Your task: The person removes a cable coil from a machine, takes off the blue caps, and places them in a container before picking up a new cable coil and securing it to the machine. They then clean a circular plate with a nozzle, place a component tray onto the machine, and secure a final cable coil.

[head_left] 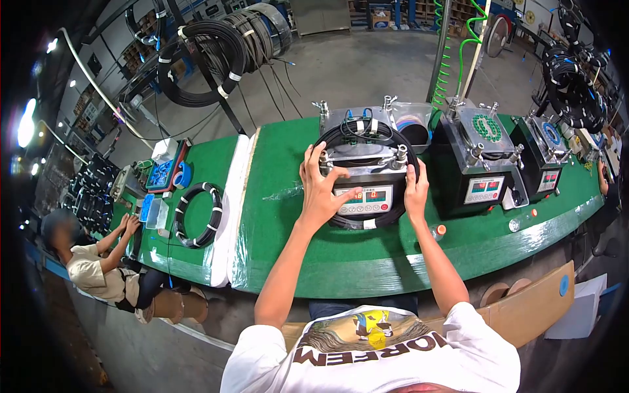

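Observation:
A black cable coil [370, 224] with white tape bands hangs around the front of a metal polishing machine [364, 178] that has a lit display panel. On the coil's left side is my left hand [321, 190], its thumb and fingers spread and curved over the cable and the machine's front. My right hand [416, 190] is wrapped round the coil's right side, fingers upward. Two blue-tipped connectors [357, 114] show at the top of the machine. Parts of the coil behind the machine are hidden.
Two similar machines [485, 187] [549, 178] stand to the right on the green table [275, 255]. Small bottles [439, 231] sit near the front edge. Another cable coil [197, 215], blue trays [160, 175] and a seated co-worker [105, 268] are at the left.

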A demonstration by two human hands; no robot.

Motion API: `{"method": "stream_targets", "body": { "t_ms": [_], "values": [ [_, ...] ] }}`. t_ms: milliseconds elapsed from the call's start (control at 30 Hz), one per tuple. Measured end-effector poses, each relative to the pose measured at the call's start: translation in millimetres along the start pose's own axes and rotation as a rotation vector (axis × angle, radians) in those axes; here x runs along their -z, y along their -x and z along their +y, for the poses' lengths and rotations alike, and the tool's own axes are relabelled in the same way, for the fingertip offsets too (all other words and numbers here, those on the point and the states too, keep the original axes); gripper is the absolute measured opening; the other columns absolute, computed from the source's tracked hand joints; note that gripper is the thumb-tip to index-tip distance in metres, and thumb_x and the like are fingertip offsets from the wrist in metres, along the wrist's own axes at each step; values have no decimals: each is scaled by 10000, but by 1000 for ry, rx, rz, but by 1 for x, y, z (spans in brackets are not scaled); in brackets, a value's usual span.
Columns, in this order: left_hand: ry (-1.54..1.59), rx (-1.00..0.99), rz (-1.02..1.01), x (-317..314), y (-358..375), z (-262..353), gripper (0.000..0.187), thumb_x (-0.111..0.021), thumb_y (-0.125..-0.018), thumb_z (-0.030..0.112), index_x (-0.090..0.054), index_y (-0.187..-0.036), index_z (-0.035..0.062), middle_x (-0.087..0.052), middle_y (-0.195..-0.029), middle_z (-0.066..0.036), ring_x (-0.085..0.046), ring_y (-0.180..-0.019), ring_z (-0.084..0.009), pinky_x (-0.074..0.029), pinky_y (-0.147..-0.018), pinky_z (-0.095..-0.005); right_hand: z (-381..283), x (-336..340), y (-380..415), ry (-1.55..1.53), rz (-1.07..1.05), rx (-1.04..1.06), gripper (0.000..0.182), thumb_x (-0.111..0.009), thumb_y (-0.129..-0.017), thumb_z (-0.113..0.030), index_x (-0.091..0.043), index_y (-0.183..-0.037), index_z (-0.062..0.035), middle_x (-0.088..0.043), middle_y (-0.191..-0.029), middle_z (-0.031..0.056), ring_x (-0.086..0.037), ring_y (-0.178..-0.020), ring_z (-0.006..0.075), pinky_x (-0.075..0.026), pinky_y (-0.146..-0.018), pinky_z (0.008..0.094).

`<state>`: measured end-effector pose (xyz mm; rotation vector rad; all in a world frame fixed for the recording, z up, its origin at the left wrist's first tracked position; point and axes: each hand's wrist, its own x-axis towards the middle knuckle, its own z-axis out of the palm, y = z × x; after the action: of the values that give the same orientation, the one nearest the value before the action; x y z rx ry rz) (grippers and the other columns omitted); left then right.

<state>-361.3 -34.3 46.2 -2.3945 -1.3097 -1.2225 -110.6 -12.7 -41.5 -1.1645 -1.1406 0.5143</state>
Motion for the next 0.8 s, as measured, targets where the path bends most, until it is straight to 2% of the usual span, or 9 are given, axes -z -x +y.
{"method": "stream_targets", "body": {
  "t_ms": [133,167,267,400,533,567,667,700,800],
  "values": [
    [473,177,195,-11,9,-29,334,-816,-885,259,-557,-867,50,-341,-1488,-187,-403,-1433,-412,-357,-1150,-524,7,0,-2,-29,3,28,381,-512,-1087,-292,-571,-1276,34,-694,-1047,175,-629,-943,213,-489,-890,348],
    [463,246,218,-11,16,-32,238,-759,-938,155,-561,-940,22,-392,-1407,-178,-465,-1401,-387,-364,-1166,-493,8,1,-1,-35,3,26,381,-512,-1088,-292,-571,-1275,35,-693,-1058,174,-628,-959,213,-485,-906,345],
    [1075,365,378,-16,15,-36,187,-711,-968,102,-546,-1002,21,-421,-1363,-174,-481,-1396,-350,-372,-1177,-447,4,1,-1,-51,-8,30,386,-519,-1087,-292,-568,-1283,37,-696,-1091,179,-634,-1001,224,-477,-938,348],
    [735,364,285,-10,17,-43,194,-693,-985,144,-590,-1075,7,-449,-1353,-147,-568,-1270,-317,-438,-1116,-416,4,1,-2,-38,0,21,385,-526,-1084,-293,-567,-1292,29,-699,-1113,179,-645,-1017,234,-482,-937,360],
    [132,426,145,1,18,-41,165,-679,-987,171,-635,-1009,13,-608,-1073,-119,-628,-957,-290,-511,-874,-418,-4,-4,7,18,90,62,369,-526,-1087,-285,-553,-1307,10,-684,-1067,114,-626,-930,185,-492,-856,330],
    [256,575,76,1,18,-38,126,-682,-974,144,-647,-984,23,-630,-955,-100,-611,-894,-290,-493,-833,-440,-10,-7,11,35,123,84,365,-526,-1089,-284,-545,-1313,3,-675,-1046,83,-612,-891,159,-494,-820,313],
    [344,287,215,4,15,-31,141,-689,-963,144,-642,-1024,26,-631,-990,-112,-616,-908,-291,-495,-850,-437,-9,-14,37,13,195,-20,377,-525,-1077,-243,-520,-1359,7,-715,-1089,189,-689,-964,243,-511,-895,375],
    [150,139,276,8,10,-27,166,-689,-960,140,-632,-1066,26,-621,-982,-119,-612,-907,-287,-503,-832,-415,-8,-13,47,39,163,-69,409,-520,-1068,-203,-460,-1415,5,-686,-1182,226,-678,-1061,290,-491,-952,402],
    [250,268,253,19,1,-12,186,-683,-965,133,-623,-1104,25,-613,-962,-116,-606,-883,-266,-501,-802,-394,13,-25,74,134,262,28,457,-514,-1051,-154,-395,-1462,5,-628,-1286,257,-634,-1177,360,-451,-1020,429]
  ]
}}
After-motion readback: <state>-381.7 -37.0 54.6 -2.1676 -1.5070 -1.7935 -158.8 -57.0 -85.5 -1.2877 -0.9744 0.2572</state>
